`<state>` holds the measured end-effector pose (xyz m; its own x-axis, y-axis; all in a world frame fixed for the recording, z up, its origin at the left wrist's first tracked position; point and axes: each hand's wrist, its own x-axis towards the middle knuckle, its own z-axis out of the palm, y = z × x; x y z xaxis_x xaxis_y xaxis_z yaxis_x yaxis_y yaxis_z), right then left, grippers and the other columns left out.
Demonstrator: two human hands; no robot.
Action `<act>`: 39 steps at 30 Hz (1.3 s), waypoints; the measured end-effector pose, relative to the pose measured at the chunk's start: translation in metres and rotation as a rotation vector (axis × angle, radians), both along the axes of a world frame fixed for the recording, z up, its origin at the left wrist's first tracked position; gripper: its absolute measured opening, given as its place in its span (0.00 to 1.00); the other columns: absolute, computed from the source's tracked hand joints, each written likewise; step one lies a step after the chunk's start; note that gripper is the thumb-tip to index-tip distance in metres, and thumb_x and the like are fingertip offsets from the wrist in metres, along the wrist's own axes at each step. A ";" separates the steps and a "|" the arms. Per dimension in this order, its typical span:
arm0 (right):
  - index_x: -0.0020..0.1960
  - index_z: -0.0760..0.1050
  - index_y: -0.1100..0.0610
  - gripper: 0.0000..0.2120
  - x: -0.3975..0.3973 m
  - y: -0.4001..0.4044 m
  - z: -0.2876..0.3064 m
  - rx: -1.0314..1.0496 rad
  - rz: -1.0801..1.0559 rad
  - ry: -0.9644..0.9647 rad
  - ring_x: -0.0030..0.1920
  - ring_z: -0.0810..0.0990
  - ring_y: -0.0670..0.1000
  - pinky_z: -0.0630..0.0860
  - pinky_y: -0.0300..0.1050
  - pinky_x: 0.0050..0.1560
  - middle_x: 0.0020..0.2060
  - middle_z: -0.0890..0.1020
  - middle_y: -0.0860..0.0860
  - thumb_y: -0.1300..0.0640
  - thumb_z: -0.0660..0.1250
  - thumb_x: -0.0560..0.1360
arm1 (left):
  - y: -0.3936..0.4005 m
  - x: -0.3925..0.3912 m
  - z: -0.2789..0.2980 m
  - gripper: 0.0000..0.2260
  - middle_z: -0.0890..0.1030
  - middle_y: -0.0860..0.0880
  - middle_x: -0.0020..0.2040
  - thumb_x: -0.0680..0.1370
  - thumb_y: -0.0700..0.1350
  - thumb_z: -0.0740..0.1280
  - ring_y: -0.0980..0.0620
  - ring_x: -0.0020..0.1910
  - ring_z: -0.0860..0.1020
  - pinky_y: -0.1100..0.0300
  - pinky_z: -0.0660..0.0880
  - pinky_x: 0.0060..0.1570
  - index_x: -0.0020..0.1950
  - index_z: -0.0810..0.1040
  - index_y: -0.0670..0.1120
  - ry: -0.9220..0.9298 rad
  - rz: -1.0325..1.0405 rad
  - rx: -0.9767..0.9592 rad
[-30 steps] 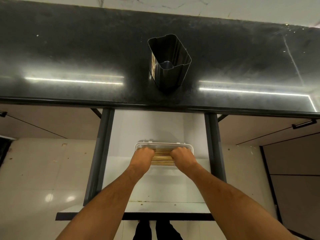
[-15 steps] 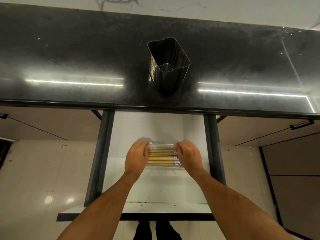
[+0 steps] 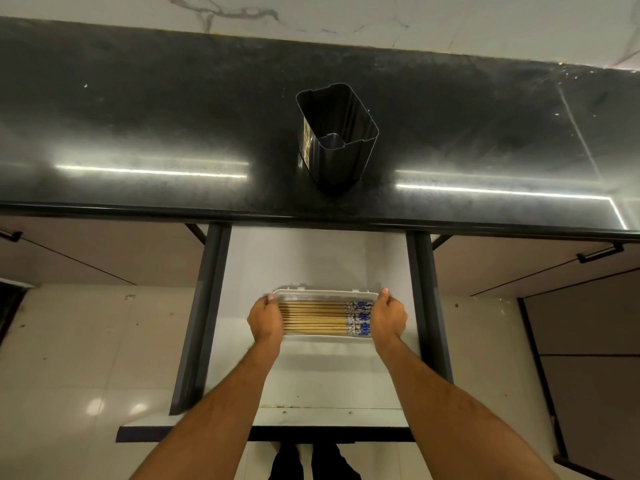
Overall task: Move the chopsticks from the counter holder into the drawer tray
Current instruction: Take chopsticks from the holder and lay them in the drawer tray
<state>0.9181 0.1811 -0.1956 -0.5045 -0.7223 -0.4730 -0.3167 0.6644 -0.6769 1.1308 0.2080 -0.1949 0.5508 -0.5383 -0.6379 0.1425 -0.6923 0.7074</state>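
Note:
Several wooden chopsticks [image 3: 313, 317] with blue-patterned right ends lie side by side in a white tray [image 3: 323, 292] inside the open drawer [image 3: 311, 372]. My left hand [image 3: 266, 320] grips the tray's left end, thumb on its far corner. My right hand [image 3: 388, 317] grips the right end the same way. The dark metal holder [image 3: 335, 140] stands on the black counter [image 3: 138, 116] above the drawer, and nothing shows inside it.
Dark drawer rails [image 3: 202, 317] run along both sides of the white drawer floor. Cabinet fronts with black handles [image 3: 599, 253] flank the drawer. A glossy tiled floor [image 3: 86, 358] lies below, and my feet [image 3: 311, 462] show under the drawer front.
My hands have moved apart from over the chopsticks to the tray's two ends. The full row of chopsticks now shows between them.

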 end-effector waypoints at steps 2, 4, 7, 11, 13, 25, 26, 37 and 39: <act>0.49 0.76 0.57 0.19 0.002 0.001 0.000 0.006 0.005 0.011 0.36 0.82 0.49 0.78 0.41 0.33 0.41 0.82 0.54 0.46 0.53 0.86 | 0.001 0.000 0.000 0.14 0.81 0.42 0.51 0.86 0.47 0.56 0.49 0.46 0.78 0.57 0.76 0.45 0.56 0.79 0.42 -0.017 -0.014 0.000; 0.50 0.77 0.57 0.19 0.002 0.002 0.000 0.007 0.013 0.024 0.36 0.82 0.50 0.79 0.41 0.33 0.41 0.82 0.54 0.46 0.53 0.85 | 0.002 0.000 -0.001 0.14 0.80 0.43 0.49 0.86 0.47 0.56 0.50 0.44 0.77 0.60 0.75 0.40 0.55 0.79 0.42 -0.037 -0.033 -0.002; 0.48 0.76 0.57 0.19 0.002 0.002 -0.001 -0.001 0.033 0.054 0.36 0.82 0.50 0.78 0.41 0.33 0.41 0.82 0.55 0.47 0.54 0.86 | 0.003 0.000 -0.003 0.13 0.80 0.44 0.48 0.86 0.46 0.57 0.51 0.43 0.77 0.60 0.76 0.41 0.54 0.79 0.43 -0.061 -0.046 -0.020; 0.48 0.76 0.57 0.18 0.002 0.002 -0.001 0.002 0.058 0.069 0.37 0.82 0.50 0.76 0.39 0.31 0.41 0.82 0.55 0.48 0.55 0.86 | 0.004 0.000 -0.003 0.12 0.81 0.46 0.45 0.85 0.45 0.59 0.49 0.43 0.79 0.55 0.80 0.46 0.51 0.81 0.44 -0.105 -0.049 -0.044; 0.49 0.76 0.57 0.18 0.002 0.002 -0.001 0.008 0.068 0.070 0.37 0.82 0.50 0.75 0.38 0.30 0.41 0.82 0.55 0.48 0.55 0.86 | 0.004 0.000 -0.004 0.13 0.82 0.46 0.43 0.85 0.44 0.59 0.48 0.43 0.80 0.52 0.81 0.47 0.50 0.83 0.44 -0.134 -0.049 -0.051; 0.52 0.78 0.59 0.18 -0.003 0.003 -0.001 0.009 0.120 0.021 0.39 0.82 0.50 0.78 0.39 0.33 0.43 0.83 0.56 0.48 0.56 0.85 | 0.006 -0.001 -0.008 0.11 0.83 0.46 0.48 0.84 0.47 0.61 0.47 0.46 0.81 0.49 0.82 0.51 0.55 0.82 0.46 -0.155 -0.089 -0.058; 0.52 0.78 0.59 0.18 -0.004 0.003 -0.001 0.015 0.126 0.011 0.39 0.82 0.50 0.78 0.39 0.33 0.43 0.83 0.56 0.48 0.56 0.85 | 0.006 -0.001 -0.007 0.11 0.82 0.46 0.49 0.84 0.47 0.61 0.47 0.47 0.81 0.50 0.81 0.51 0.56 0.81 0.47 -0.147 -0.097 -0.060; 0.64 0.72 0.58 0.20 -0.009 0.013 0.017 -0.045 0.411 0.225 0.58 0.79 0.54 0.82 0.53 0.58 0.56 0.78 0.56 0.44 0.55 0.84 | 0.017 -0.006 0.011 0.15 0.78 0.46 0.62 0.84 0.50 0.60 0.46 0.60 0.77 0.48 0.79 0.60 0.68 0.74 0.45 -0.457 -0.356 -0.108; 0.70 0.68 0.58 0.23 -0.009 0.018 0.025 -0.092 0.502 0.302 0.64 0.75 0.54 0.77 0.52 0.65 0.63 0.75 0.55 0.44 0.56 0.84 | 0.023 -0.009 0.021 0.16 0.76 0.45 0.65 0.84 0.51 0.60 0.46 0.63 0.75 0.47 0.76 0.65 0.69 0.72 0.45 -0.583 -0.431 -0.132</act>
